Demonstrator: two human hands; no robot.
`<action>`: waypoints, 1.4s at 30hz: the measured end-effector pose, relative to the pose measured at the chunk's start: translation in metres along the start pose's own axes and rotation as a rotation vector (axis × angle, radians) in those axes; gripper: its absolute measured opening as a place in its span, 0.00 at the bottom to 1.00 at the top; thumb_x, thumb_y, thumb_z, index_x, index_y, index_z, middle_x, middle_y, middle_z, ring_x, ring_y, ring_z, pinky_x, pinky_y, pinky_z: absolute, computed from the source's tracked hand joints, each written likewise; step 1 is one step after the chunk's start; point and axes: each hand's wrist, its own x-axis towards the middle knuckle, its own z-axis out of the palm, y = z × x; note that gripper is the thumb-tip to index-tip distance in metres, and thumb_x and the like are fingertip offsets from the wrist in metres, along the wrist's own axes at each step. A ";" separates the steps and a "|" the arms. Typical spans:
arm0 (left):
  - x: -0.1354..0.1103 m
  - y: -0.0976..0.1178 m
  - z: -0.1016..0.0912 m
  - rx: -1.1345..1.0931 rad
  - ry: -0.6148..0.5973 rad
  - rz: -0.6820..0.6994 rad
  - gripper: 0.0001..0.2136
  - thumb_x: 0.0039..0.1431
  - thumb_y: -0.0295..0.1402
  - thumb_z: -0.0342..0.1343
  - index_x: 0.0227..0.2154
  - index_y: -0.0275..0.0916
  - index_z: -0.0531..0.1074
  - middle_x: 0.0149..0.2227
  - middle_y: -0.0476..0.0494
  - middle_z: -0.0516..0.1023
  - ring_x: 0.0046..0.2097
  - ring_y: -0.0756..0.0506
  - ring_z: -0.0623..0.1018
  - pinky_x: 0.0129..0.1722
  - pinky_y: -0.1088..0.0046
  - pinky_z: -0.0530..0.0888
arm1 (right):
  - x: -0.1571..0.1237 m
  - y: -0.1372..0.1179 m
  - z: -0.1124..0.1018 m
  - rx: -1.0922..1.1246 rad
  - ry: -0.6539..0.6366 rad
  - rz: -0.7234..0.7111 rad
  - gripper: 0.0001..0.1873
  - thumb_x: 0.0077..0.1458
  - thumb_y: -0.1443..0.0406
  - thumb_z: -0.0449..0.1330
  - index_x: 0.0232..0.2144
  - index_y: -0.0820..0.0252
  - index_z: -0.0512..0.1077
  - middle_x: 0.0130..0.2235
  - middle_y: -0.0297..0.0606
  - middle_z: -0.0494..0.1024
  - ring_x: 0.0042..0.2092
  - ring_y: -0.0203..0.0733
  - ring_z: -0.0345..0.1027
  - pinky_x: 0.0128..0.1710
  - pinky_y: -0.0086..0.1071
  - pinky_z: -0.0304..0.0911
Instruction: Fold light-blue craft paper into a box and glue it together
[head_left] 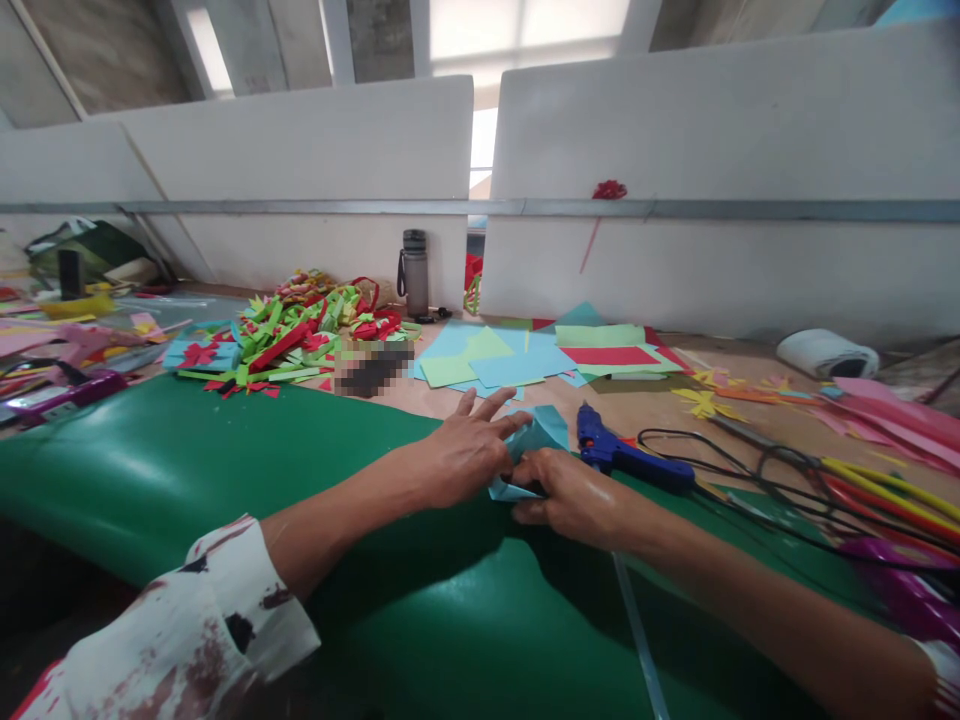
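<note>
A piece of light-blue folded paper (550,428) is between my hands, over the green sheet that covers the near part of the table. My left hand (469,452) grips its left side, with some fingers raised and spread. My right hand (576,492) has its fingers curled around the lower right part of the paper. Something dark shows by the right fingertips; whether it is an object or shadow I cannot tell. Just right of the paper lies a blue glue gun (634,460) with a black cord. Part of the paper is hidden by my fingers.
Light-blue, green and red paper sheets (517,355) lie behind my hands. A heap of green and red paper pieces (300,330) is at the left, near a grey bottle (415,272). Scissors (742,430), cords and a white roll (827,354) are at the right. White panels stand behind.
</note>
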 end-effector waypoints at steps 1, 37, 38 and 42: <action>0.000 0.000 0.000 -0.001 -0.001 -0.003 0.07 0.55 0.27 0.53 0.29 0.41 0.77 0.60 0.39 0.56 0.63 0.29 0.44 0.52 0.38 0.52 | 0.000 -0.001 0.000 0.003 0.004 -0.003 0.06 0.41 0.71 0.56 0.18 0.61 0.62 0.23 0.28 0.64 0.26 0.32 0.54 0.27 0.28 0.49; 0.000 -0.003 -0.008 -0.097 -0.090 -0.042 0.15 0.47 0.21 0.56 0.37 0.45 0.77 0.61 0.41 0.55 0.63 0.28 0.44 0.52 0.40 0.54 | -0.003 -0.006 -0.002 0.008 0.036 -0.021 0.10 0.42 0.72 0.58 0.32 0.61 0.71 0.29 0.33 0.71 0.31 0.36 0.60 0.29 0.28 0.52; -0.001 -0.003 -0.008 -0.111 -0.103 -0.049 0.15 0.47 0.21 0.56 0.37 0.46 0.77 0.62 0.40 0.54 0.63 0.28 0.43 0.52 0.40 0.53 | -0.003 -0.006 -0.002 0.006 0.039 -0.011 0.10 0.42 0.72 0.59 0.31 0.61 0.71 0.29 0.33 0.71 0.31 0.36 0.60 0.29 0.28 0.51; -0.001 -0.002 -0.006 -0.178 -0.131 -0.103 0.11 0.47 0.26 0.60 0.35 0.45 0.77 0.63 0.41 0.51 0.63 0.28 0.41 0.53 0.39 0.52 | -0.002 -0.004 0.000 0.013 0.012 0.030 0.05 0.41 0.71 0.59 0.26 0.62 0.69 0.26 0.30 0.68 0.28 0.34 0.57 0.27 0.28 0.49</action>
